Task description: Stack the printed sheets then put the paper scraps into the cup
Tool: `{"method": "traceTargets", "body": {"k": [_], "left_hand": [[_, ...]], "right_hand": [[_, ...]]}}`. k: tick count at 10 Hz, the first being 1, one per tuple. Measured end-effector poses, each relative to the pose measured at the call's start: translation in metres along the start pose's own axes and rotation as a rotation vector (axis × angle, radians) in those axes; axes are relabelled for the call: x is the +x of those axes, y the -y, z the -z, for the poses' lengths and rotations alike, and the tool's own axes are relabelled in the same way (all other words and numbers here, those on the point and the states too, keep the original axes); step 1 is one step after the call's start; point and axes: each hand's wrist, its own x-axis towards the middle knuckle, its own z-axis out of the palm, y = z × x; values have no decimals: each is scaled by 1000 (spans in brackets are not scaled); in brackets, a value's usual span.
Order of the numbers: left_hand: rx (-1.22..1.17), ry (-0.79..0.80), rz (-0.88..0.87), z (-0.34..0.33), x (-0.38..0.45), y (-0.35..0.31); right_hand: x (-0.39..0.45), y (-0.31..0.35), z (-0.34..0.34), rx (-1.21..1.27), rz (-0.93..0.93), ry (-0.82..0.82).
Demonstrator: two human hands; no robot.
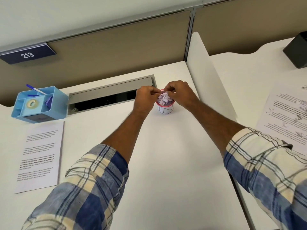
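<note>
A small white paper cup [166,110] with a red rim stands on the white desk, heaped with pale purple paper scraps [163,100]. Both hands hover over its mouth. My left hand [146,97] has its fingers curled, with the fingertips pinched together at the cup's left rim. My right hand [178,91] is curled the same way over the right rim, pinching a scrap at the top of the heap. A stack of printed sheets [39,155] lies flat at the desk's left.
A blue desk organiser [39,105] with a tape roll and a pen sits at the back left. An open cable tray [106,98] runs along the back. A white divider [206,75] separates the neighbouring desk, where another printed sheet [285,118] and a black box [297,50] lie.
</note>
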Motion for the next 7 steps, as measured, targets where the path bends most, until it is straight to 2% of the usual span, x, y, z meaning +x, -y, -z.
{"method": "traceTargets", "body": {"k": [2, 5, 7], "left_hand": [[-84, -55, 87, -1, -8, 2], [-131, -89, 80, 14, -34, 4], [-182, -104, 119, 26, -55, 17]], "right_hand": [[-6, -7, 0, 66, -25, -63], [-17, 5, 1, 200, -48, -72], [-23, 10, 3, 275, -54, -197]]}}
